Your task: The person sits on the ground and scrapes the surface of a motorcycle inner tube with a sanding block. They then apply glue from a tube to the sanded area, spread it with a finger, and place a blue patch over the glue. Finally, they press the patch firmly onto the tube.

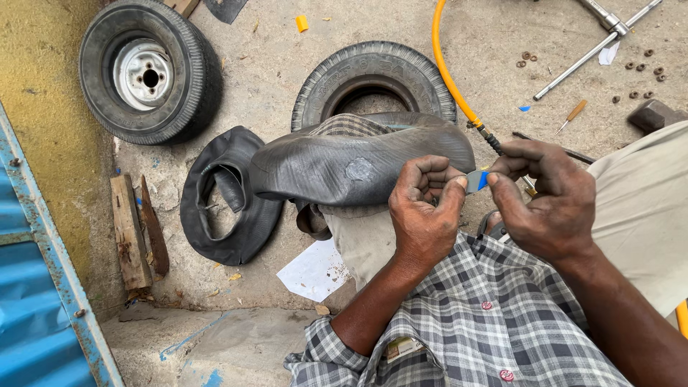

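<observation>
Over lap: hands [473, 188] pinch blue patch [478, 180] (thin) | rubber tube [351, 161] matte

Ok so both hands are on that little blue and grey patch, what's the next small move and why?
Probably peel the backing off the patch. Both the left hand and the right hand pinch it at opposite ends, apart from the inner tube draped over the knee. The tube already shows a roughened pale spot facing up, seemingly where the patch belongs.
</observation>
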